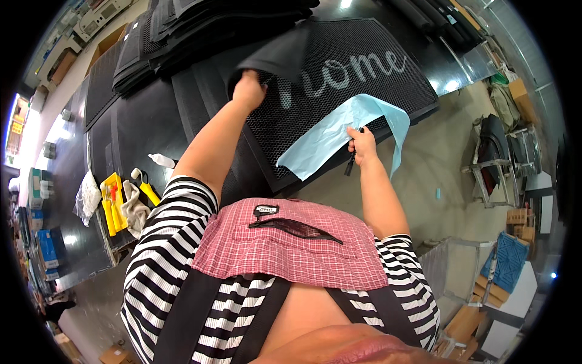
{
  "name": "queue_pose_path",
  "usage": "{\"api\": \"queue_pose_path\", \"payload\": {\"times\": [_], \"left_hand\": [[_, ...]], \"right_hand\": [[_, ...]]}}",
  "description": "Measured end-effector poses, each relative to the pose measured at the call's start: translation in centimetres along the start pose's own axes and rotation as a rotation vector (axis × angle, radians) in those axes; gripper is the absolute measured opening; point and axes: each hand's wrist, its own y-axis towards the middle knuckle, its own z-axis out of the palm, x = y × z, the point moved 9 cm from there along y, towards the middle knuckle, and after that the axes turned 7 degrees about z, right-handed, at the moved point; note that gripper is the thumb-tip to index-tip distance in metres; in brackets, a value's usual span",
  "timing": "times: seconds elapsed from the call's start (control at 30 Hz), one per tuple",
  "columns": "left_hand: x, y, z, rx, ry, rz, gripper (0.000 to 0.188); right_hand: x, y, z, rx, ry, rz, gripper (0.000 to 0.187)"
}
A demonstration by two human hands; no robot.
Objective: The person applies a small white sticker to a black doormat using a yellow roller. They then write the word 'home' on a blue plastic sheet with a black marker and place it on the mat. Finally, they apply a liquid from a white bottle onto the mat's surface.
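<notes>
black mesh mat [348, 85] with pale lettering: lies on the dark table [68, 242] ahead of you, lower right edge at the table's end, floor [424, 164] beyond. across its upper left part, a thin black sheet [279, 54] rises in a fold, blurred, hiding some of the lettering.

your left hand [247, 91]: at the lower left corner of that sheet, fingers closed, pinching its edge above the mat. forearm angled up from the striped sleeve.

your right hand [364, 145]: at the mat's near edge, fingers curled around a slim black tool [349, 162], one end pointing down. a light blue sheet [339, 118] lies creased over the mat's near side, its right end hanging down past your wrist. your thumb overlaps it; cannot tell whether you pinch it too.

left of the mat: more flat black mats [151, 127] on the table; a taller stack of black mats [200, 36] behind. nearer your left elbow, a white bottle [162, 160], a yellow-handled tool [149, 193], a grey cloth [132, 209], a yellow tray [112, 209] and a crumpled white bundle [88, 197].

far right: dark rolls [418, 18] on the table; off it, a metal frame [494, 164] bearing dark items, and a blue crate [508, 261] lower down.
</notes>
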Motion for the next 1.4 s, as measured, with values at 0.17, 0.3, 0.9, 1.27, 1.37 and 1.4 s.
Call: {"api": "queue_pose_path", "payload": {"times": [0.17,0.3,0.9,1.27,1.37,1.4], "left_hand": [[5.8,0.8,-0.1,-0.155,-0.412,-0.286,0.076],[-4.8,-3.4,0.0,0.299,-0.465,-0.07,0.042],[-4.6,-10.3,0.4,0.582,-0.457,-0.408,0.035],[-8.3,-6.5,4.9,0.488,-0.42,-0.594,0.031],[-7.6,-5.5,3.7,0.42,-0.19,-0.555,0.031],[-7.5,-4.8,3.6,0.406,-0.112,-0.521,0.031]], "right_hand": [[1.1,0.8,-0.3,-0.019,-0.043,-0.014,0.013],[0.3,0.9,1.4,-0.003,0.06,0.008,0.015],[12.7,17.1,-21.0,-0.233,0.342,-0.07,0.018],[35.8,31.0,-21.7,-0.233,-1.696,-0.142,0.033],[30.9,25.4,-13.8,0.204,-0.657,-0.262,0.014],[28.0,22.7,-11.0,0.445,-0.423,-0.178,0.017]]}}
